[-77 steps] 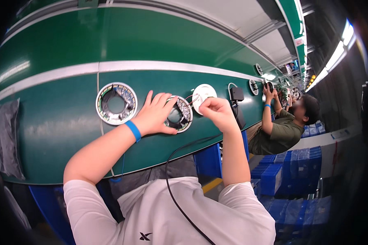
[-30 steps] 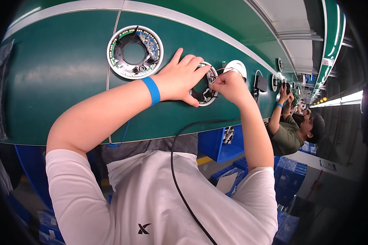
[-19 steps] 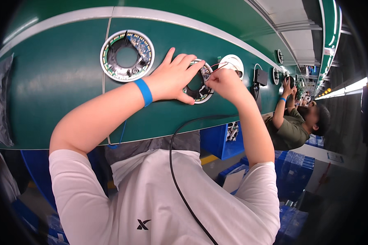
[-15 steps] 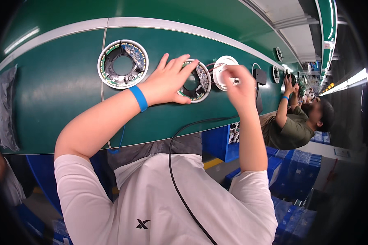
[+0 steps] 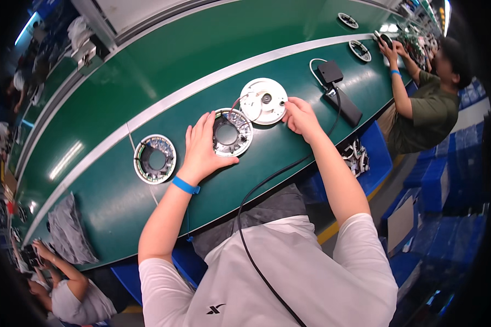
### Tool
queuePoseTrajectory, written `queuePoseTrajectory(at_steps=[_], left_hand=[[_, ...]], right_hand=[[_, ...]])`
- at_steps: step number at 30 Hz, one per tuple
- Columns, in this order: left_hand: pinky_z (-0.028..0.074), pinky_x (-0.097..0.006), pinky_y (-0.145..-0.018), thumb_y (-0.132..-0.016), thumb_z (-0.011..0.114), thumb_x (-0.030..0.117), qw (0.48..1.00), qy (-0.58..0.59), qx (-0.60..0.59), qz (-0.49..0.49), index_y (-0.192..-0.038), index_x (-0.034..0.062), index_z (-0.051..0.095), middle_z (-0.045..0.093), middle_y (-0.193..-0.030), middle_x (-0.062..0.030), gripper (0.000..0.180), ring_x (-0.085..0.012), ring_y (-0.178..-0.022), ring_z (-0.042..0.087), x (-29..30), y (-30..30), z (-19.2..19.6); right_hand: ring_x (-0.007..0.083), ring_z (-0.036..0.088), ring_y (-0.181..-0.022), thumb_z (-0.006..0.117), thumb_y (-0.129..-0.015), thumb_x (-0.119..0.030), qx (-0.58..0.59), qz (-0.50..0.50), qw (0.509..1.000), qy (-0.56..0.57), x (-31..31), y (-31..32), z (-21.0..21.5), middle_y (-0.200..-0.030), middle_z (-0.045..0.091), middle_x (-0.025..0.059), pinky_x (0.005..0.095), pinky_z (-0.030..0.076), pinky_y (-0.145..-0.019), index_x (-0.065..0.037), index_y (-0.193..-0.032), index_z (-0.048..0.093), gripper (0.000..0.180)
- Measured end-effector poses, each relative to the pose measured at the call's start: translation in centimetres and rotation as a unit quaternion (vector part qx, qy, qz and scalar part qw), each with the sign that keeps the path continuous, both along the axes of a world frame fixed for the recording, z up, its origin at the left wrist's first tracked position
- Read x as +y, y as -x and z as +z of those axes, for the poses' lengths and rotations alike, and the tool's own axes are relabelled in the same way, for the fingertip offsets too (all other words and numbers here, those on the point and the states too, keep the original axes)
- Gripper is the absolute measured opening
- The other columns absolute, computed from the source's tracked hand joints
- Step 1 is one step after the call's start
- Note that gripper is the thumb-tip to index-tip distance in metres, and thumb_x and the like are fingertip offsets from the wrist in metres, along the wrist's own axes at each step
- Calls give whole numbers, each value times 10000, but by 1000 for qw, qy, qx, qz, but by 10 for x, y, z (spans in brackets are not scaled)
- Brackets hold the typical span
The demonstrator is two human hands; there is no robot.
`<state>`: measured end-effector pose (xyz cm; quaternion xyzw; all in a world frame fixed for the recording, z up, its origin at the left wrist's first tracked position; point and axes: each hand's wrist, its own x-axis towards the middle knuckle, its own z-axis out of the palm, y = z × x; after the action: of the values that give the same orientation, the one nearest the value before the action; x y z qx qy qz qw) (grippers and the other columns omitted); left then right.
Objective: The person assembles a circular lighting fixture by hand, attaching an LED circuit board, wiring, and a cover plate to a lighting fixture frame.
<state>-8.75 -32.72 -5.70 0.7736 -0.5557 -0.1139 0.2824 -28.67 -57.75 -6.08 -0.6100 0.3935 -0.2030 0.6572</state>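
A round lamp-like housing (image 5: 247,143) with a white rim, a circuit board and a central hole lies on the green bench. My left hand (image 5: 201,150) curves round its left side, fingers along the upper left rim and thumb at the lower edge. Touching or nearly touching it at the upper right is a white disc (image 5: 261,111) with a dark centre. Thin red and dark wires (image 5: 235,101) run between the two. My right hand (image 5: 300,117) has its fingertips closed at the disc's right edge; the exact contact is partly hidden.
A second ring-shaped housing (image 5: 171,158) lies to the left, near a grey plastic bag (image 5: 71,229). Right of the disc are a black box (image 5: 330,71) and a black power bank-like block (image 5: 343,107) with cables. A black cable (image 5: 267,181) crosses the bench edge. A co-worker (image 5: 425,109) sits at right.
My view has turned. My right hand has come down from above the white disc to its right edge. My left hand lies less over the housing and more along its left side.
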Motion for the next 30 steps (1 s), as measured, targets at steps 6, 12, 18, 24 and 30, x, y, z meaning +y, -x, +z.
queuePoseTrajectory(at_steps=[6, 12, 18, 24, 30], left_hand=[[405, -470, -1145, -542, 961, 334, 997, 24, -18, 68, -1557, 24, 296, 394, -1481, -236, 1252, -420, -1361, 438, -14, -3, 12], [420, -472, -1131, -526, 960, 310, 989, -8, -128, 76, -1537, 5, 333, 416, -1458, -262, 1228, -450, -1338, 453, -49, -31, 41], [456, -467, -1100, -537, 953, 334, 981, -55, -175, 67, -1525, 5, 362, 449, -1437, -242, 1197, -421, -1302, 485, -106, -87, 73], [428, -469, -1137, -557, 958, 375, 985, -70, -130, 95, -1533, -19, 336, 430, -1467, -278, 1222, -432, -1353, 459, -168, -142, 73], [388, -430, -1180, -599, 949, 376, 991, -59, -41, 112, -1543, -69, 284, 403, -1499, -281, 1237, -405, -1413, 415, -171, -182, 22]], right_hand=[[88, 494, -466, 587, -986, -222, -29, 58, 998, -25, -19, -35, -5, -732, 632, 71, 254, 357, -398, 22, -1173, 650, 313], [202, 704, -735, 664, -897, -207, -89, -49, 976, 190, -37, -100, -38, -844, 744, 152, 345, 562, -699, 77, -1042, 682, 320], [391, 729, -821, 659, -895, -261, -107, -100, 951, 271, -55, -158, -21, -844, 719, 254, 442, 569, -745, 71, -999, 658, 349], [492, 689, -881, 602, -923, -314, -84, -145, 944, 285, -96, -212, -19, -883, 701, 310, 552, 552, -801, 67, -973, 637, 385], [473, 699, -935, 566, -970, -342, 65, -100, 956, 267, -106, -235, -8, -955, 713, 302, 594, 554, -834, 25, -1097, 609, 391]])
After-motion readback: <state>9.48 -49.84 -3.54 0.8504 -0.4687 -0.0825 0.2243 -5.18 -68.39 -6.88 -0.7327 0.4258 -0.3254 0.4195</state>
